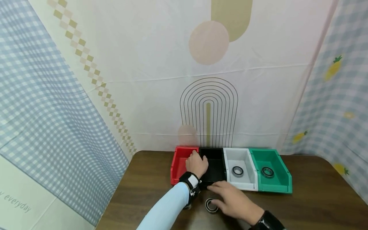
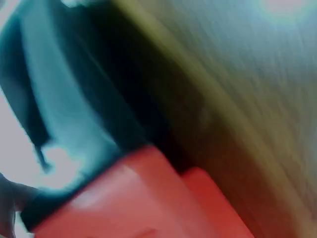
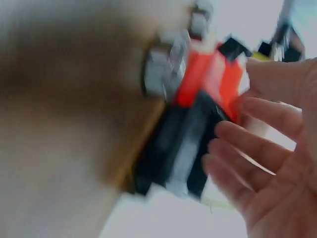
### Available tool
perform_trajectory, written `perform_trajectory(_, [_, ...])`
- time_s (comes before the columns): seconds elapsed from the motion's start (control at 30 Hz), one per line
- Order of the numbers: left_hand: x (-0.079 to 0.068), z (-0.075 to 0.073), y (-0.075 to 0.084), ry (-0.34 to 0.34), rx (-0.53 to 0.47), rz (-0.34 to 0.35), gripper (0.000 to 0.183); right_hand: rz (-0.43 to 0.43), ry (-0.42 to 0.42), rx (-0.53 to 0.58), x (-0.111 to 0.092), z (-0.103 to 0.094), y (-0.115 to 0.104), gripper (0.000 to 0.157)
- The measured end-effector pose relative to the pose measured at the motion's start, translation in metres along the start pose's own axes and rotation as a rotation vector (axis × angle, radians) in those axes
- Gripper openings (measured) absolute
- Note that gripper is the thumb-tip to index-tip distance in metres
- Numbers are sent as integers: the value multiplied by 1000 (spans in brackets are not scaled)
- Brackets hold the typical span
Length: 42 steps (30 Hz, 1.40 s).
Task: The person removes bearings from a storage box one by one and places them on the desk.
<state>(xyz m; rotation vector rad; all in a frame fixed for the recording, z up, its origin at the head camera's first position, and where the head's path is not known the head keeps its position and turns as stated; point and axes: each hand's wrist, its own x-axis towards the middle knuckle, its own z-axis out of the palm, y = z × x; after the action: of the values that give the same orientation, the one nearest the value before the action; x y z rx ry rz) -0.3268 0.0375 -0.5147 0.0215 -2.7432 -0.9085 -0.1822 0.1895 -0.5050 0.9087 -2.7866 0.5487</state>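
My left hand [image 1: 196,164] is over the divide between the red bin [image 1: 179,164] and the black bin [image 1: 215,166], its fingers pointing toward the back. Its fingertips are mostly hidden, and I cannot tell whether it holds anything. My right hand [image 1: 234,203], fingers spread and relaxed, hovers near a ball bearing [image 1: 211,209] on the table in front of the black bin. In the right wrist view the right palm [image 3: 282,198] and fingers hold nothing. A second round metal piece [image 1: 187,207] is mostly hidden beneath the left wrist.
A white bin [image 1: 237,156] and a green bin [image 1: 265,156] continue the row to the right, each with a bearing [image 1: 237,171] inside. The brown wooden table [image 1: 138,191] ends at a hanging patterned cloth [image 1: 152,111] behind.
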Motion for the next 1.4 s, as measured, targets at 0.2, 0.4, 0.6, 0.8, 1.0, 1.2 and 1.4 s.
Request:
perform_trajectory(0.2, [-29,-31,12,-89,-126,119,70,92,216,-127,-15,-34,38,47])
perform_trajectory(0.4, [-67,-66,0,-187,-199,209,74,207,284,-151,-45,-67,77,55])
perform_trajectory(0.6, [-92,-82,-22,-254,-201,207,76,320,250,-103,-67,-76,92,69])
perform_trajectory(0.8, [-97,-77,-27,-265,-201,204,76,340,221,-101,-69,-67,92,74])
perform_trajectory(1.0, [-98,-73,-23,-275,-208,210,76,359,224,-100,-67,-64,89,75])
perform_trajectory(1.2, [-96,-69,-18,-280,-219,213,74,358,223,-95,-66,-62,88,75])
perform_trajectory(1.4, [-91,-55,0,-291,-264,225,73,364,225,-110,-65,-58,87,76])
